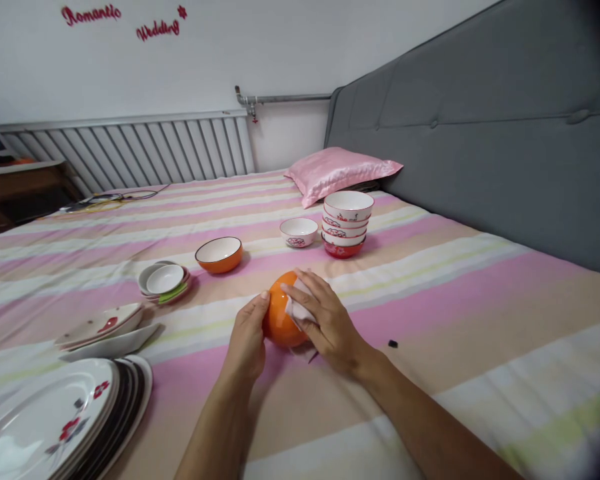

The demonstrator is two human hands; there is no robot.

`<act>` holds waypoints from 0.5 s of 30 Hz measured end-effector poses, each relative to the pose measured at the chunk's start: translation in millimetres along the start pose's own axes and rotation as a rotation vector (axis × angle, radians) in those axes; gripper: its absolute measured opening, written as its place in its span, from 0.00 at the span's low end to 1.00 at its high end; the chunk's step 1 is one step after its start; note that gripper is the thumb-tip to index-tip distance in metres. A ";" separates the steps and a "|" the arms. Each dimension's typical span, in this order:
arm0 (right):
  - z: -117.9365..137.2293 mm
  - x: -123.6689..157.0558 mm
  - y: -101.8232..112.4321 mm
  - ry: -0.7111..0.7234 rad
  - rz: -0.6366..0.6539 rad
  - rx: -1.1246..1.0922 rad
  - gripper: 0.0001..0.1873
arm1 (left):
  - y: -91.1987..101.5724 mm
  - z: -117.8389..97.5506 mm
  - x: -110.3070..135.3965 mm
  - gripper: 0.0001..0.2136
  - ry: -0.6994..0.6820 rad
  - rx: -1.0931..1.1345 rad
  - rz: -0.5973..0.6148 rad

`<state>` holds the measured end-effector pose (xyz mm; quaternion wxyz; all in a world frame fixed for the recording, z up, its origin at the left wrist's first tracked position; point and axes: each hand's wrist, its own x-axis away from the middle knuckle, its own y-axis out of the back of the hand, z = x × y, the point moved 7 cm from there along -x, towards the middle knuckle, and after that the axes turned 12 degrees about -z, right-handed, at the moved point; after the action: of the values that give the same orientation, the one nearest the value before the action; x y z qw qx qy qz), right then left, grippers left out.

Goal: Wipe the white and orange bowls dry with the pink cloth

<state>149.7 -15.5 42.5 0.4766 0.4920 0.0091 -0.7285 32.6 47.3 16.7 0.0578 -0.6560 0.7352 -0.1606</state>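
Note:
Tilted on its side above the bed, an orange bowl (pixel 279 323) turns its glossy outer face toward me. My left hand (pixel 250 330) grips the bowl's left edge, thumb on the outside. Against the bowl's right side my right hand (pixel 325 320) presses a pale cloth (pixel 300 303), fingers closed over it. A corner of the cloth hangs below the bowl. Beyond my hands, a second orange bowl (pixel 223 260) with a white inside stands upright. A small white patterned bowl (pixel 299 233) sits beside a stack of bowls (pixel 347 223).
Plates with red flowers (pixel 55 407) are stacked at the lower left. Behind them lie oval dishes (pixel 105 327) and small nested dishes (pixel 165 279). A pink pillow (pixel 337 170) rests by the grey headboard (pixel 480 133). A small black object (pixel 393 344) lies on the striped sheet (pixel 430 293).

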 end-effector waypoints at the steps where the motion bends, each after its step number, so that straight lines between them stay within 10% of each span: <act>1: 4.6 0.4 -0.7 0.047 0.012 0.036 0.26 | 0.7 -0.6 0.1 0.13 0.008 0.012 -0.012; 8: 30.0 6.4 -10.3 0.268 0.103 0.194 0.33 | 2.0 -0.4 0.2 0.15 0.087 0.074 -0.021; 15: 23.4 2.3 -4.5 0.139 0.028 0.133 0.27 | 1.3 0.9 2.3 0.15 0.109 0.036 -0.025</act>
<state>129.9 -26.0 50.8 0.4514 0.5720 -0.0133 -0.6848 31.3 45.0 15.7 0.0273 -0.6544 0.7259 -0.2102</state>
